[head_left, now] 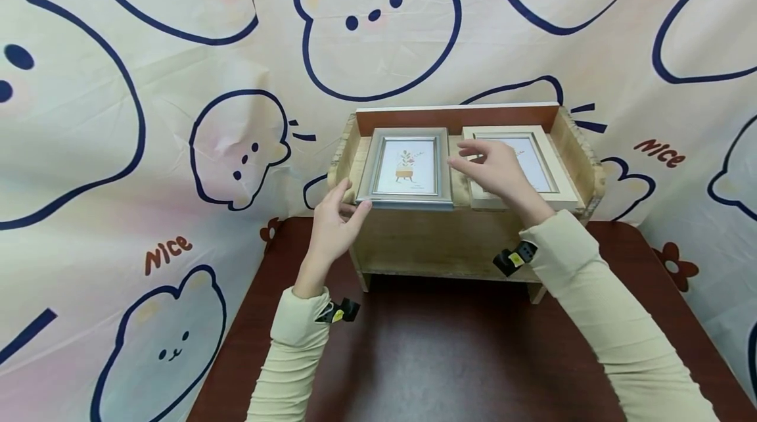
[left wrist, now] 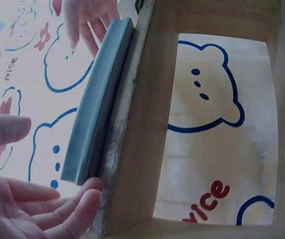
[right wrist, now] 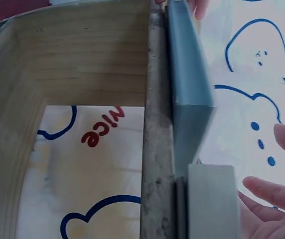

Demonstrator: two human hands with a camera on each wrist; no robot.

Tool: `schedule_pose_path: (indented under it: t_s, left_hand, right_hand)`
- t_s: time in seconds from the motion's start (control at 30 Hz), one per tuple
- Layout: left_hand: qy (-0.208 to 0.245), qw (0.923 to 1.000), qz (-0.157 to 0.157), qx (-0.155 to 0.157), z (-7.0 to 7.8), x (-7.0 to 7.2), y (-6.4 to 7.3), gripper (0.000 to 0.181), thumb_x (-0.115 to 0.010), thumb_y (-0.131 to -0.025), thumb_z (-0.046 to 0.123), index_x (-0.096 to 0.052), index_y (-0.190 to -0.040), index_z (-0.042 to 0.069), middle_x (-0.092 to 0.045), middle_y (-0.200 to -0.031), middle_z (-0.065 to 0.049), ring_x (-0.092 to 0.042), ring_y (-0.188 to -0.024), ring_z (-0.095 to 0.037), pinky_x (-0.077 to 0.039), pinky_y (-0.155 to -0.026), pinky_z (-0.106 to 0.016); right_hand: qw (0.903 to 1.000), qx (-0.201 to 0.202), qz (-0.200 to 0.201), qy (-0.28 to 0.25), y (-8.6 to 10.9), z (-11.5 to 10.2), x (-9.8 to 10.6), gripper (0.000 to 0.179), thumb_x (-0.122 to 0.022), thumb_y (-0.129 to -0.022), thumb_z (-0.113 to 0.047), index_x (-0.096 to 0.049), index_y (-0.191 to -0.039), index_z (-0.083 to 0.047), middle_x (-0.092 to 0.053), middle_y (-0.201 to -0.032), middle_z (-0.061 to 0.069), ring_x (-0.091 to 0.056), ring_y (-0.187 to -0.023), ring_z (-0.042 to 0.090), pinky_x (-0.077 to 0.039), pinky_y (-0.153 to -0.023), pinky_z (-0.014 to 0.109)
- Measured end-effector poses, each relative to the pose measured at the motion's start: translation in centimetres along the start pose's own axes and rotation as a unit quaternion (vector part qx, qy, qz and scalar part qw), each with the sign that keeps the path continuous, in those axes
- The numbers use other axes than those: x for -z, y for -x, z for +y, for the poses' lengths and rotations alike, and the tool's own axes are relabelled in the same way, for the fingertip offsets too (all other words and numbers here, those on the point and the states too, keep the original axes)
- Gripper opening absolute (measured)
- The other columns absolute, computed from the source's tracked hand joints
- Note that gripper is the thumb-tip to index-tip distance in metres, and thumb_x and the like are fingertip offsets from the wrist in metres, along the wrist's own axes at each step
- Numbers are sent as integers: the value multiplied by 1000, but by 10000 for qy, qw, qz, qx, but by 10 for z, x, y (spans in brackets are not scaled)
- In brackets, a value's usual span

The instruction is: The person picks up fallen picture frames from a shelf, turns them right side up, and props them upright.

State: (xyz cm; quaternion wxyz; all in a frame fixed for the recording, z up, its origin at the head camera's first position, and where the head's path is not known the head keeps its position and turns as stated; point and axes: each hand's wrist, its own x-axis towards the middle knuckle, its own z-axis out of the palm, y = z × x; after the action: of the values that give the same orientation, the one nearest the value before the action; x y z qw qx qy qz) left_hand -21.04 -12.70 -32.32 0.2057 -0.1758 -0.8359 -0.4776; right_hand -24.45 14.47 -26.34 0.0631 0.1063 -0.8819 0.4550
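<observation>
A silver-grey photo frame [head_left: 365, 169] with a plant picture lies face up on a wooden shelf unit [head_left: 437, 244]. To its right a cream photo frame [head_left: 564, 195] lies on the same top. My left hand [head_left: 336, 228] is at the silver frame's near left corner, thumb and fingers spread apart. In the left wrist view its fingertips [left wrist: 90, 186] reach the end of that frame and the shelf's edge, gripping nothing. Loosely bent, my right hand [head_left: 493, 169] hovers above the gap between the frames and partly covers the cream one. Nothing shows between its fingers.
The shelf unit stands on a dark red-brown table [head_left: 449, 356], with wooden side boards [head_left: 578, 159] rising beside the frames and a back board [head_left: 408, 119] behind them. A cartoon-printed cloth [head_left: 378, 47] hangs behind.
</observation>
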Motion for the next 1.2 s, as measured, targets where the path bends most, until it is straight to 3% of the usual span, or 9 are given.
schedule_pose_path:
  t_s: [0.17, 0.4, 0.6, 0.73, 0.8, 0.97, 1.1, 1.2]
  left_hand:
    - [225, 9992, 183, 288, -1, -8, -4, 55, -61, -85, 16, -42, -128, -12, -51, -123, -25, -64, -74, -31, -53, -60, -37]
    - [704, 9945, 427, 649, -2, -20, -6, 50, -60, -86, 13, -44, -126, -13, -49, -125, -27, -63, -59, -36, -49, -49, -22]
    - [685, 9929, 596, 763, -2, -26, -6, 47, -59, -86, 12, -48, -124, -12, -53, -118, -26, -63, -56, -33, -50, -45, -27]
    - [793, 9909, 691, 843, 3, -25, -7, 43, -59, -86, 9, -50, -123, -11, -54, -116, -26, -63, -57, -31, -49, -42, -23]
    - [812, 9902, 732, 867, 3, -25, -7, 41, -59, -85, 7, -51, -122, -10, -55, -116, -26, -61, -54, -36, -47, -42, -21]
    - [1117, 9867, 750, 911, 0, -24, -9, 41, -61, -83, 3, -52, -121, -11, -54, -118, -28, -57, -50, -36, -46, -44, -19]
    - [1350, 9836, 760, 920, 0, -24, -10, 42, -61, -82, -1, -50, -121, -13, -52, -120, -28, -60, -57, -26, -51, -48, -26]
    - [1471, 9813, 803, 948, 0, -26, -10, 43, -61, -82, -3, -49, -122, -13, -50, -122, -27, -60, -67, -27, -52, -49, -30]
  right_hand:
    - [9997, -126, -153, 154, -11, -2, -7, 54, -61, -85, -26, -46, -132, -2, -50, -127, 19, -52, -110, 33, -47, -83, 43]
    - [9986, -265, -379, 266, -20, -7, -17, 54, -57, -85, -12, -41, -134, 1, -44, -133, 23, -42, -122, 35, -40, -94, 45]
    - [9977, -183, -463, 459, -24, -9, -21, 54, -49, -82, -3, -38, -134, 7, -41, -133, 25, -41, -122, 36, -37, -97, 46]
    - [9974, -32, -417, 586, -24, -9, -24, 53, -43, -78, 5, -42, -130, 8, -40, -134, 26, -39, -123, 37, -41, -92, 42]
    - [9971, 10, -418, 642, -23, -9, -25, 54, -41, -77, 8, -42, -131, 8, -40, -134, 26, -38, -124, 37, -42, -86, 39]
    - [9973, -83, -484, 538, -22, -6, -27, 61, -39, -76, 10, -34, -137, 4, -40, -134, 25, -39, -123, 35, -41, -72, 33]
    - [9984, -277, -423, 265, -21, -6, -26, 66, -43, -74, 11, -34, -139, 0, -39, -137, 20, -45, -119, 32, -42, -64, 28]
    - [9987, -388, -342, 21, -21, -4, -25, 69, -47, -74, 10, -34, -140, -2, -36, -141, 15, -46, -118, 30, -42, -61, 25]
